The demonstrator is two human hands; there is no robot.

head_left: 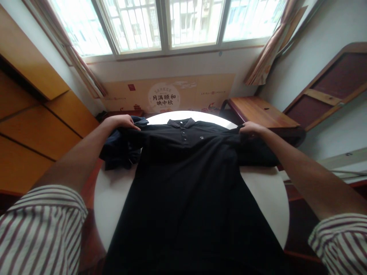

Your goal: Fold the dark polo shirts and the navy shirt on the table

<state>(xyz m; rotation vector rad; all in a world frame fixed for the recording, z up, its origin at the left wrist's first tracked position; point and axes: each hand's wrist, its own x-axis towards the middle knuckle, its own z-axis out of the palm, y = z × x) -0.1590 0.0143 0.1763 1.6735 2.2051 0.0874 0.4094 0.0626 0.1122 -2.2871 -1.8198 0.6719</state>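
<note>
A black polo shirt lies spread front side up over a round white table, its collar toward the window and its lower end toward me. Both sleeves are stretched outward. My left hand grips the sleeve on the left, fingers closed on the cloth. On the opposite side, my right hand pinches the other sleeve near its end. Under and beside my left hand sits a bunched pile of dark clothes. More dark folded cloth lies below my right hand.
A wooden desk stands behind the table at the right. Orange-brown cabinets rise on the left. A printed cardboard panel leans beneath the barred window, and a wooden folding piece leans on the right wall.
</note>
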